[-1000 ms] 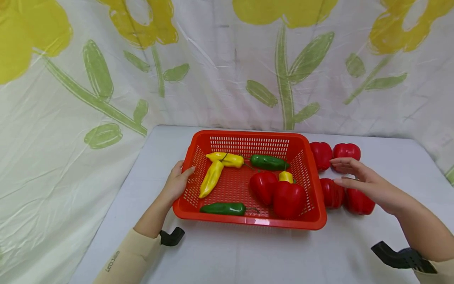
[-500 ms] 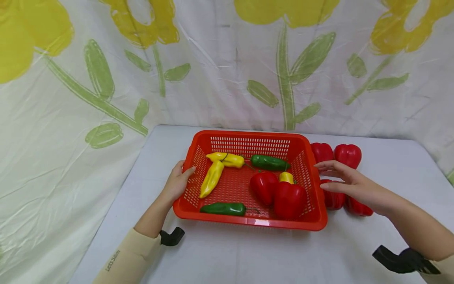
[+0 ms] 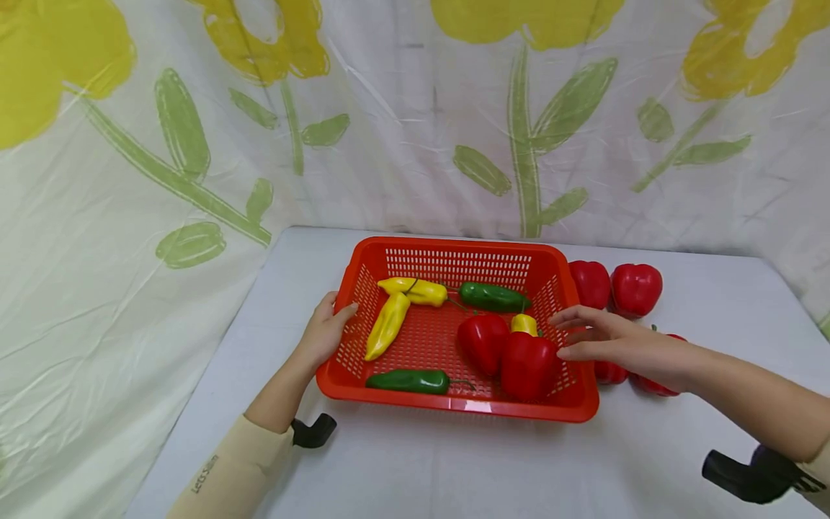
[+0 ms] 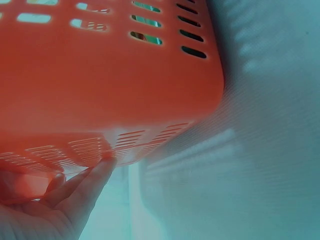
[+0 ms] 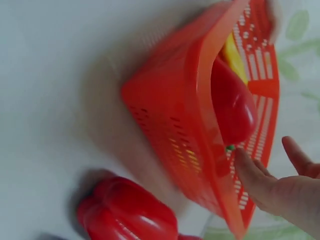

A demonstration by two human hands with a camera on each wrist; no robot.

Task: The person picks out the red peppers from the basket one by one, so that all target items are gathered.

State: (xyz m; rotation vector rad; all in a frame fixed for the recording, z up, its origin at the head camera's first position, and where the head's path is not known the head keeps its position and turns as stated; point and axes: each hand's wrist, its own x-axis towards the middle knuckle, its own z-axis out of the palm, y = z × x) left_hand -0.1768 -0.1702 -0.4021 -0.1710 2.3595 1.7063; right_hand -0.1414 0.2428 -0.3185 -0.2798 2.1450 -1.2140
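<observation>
Left hand grips the basket by its left edge; right hand hangs loose over the right. Front-right-corner red pepper: probably light, stiff, slick, so cup its sides.

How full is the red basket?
Partly full: in the head view, red peppers, green peppers and yellow peppers lie in the basket, but bare mesh floor shows between them.

Location type: a screened tabletop station, consistent with a staged recording area; building type cannot be determined. Indicators: a white worktop stands before a creased hanging cloth, printed with large yellow flowers and green leaves. Black fittings sit at both sleeve cuffs.
</observation>
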